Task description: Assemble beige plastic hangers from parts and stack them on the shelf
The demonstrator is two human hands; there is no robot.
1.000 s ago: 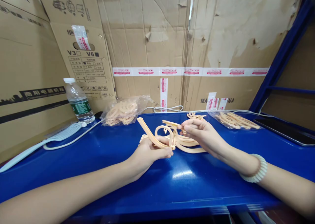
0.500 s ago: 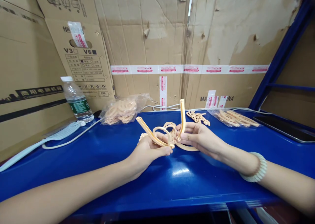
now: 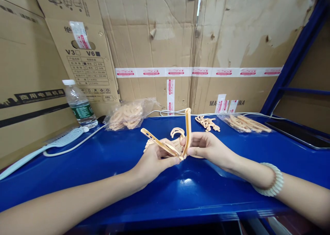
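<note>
My left hand [image 3: 157,158] pinches a curved tan plastic strip [image 3: 151,136] that slants up to the left and has slots near its top. Closed on a second curved tan strip [image 3: 188,125], which stands nearly upright, is my right hand [image 3: 203,146]. The lower ends of the two strips meet between my fingertips; whether they are joined I cannot tell. Behind the hands lie more tan curved pieces [image 3: 177,131], partly hidden by my fingers.
On the blue table [image 3: 154,200] stand a water bottle [image 3: 81,106] and a pale hairbrush [image 3: 64,138]. Farther back are a bag of tan pieces [image 3: 126,116], small loose parts [image 3: 207,122], a bag of long strips [image 3: 244,122] and a dark phone or tablet [image 3: 299,134]. Cardboard [image 3: 154,39] walls the back.
The strip in my right hand has moved down and left, so its lower end now meets the left strip's end. The left strip has turned and lies flatter.
</note>
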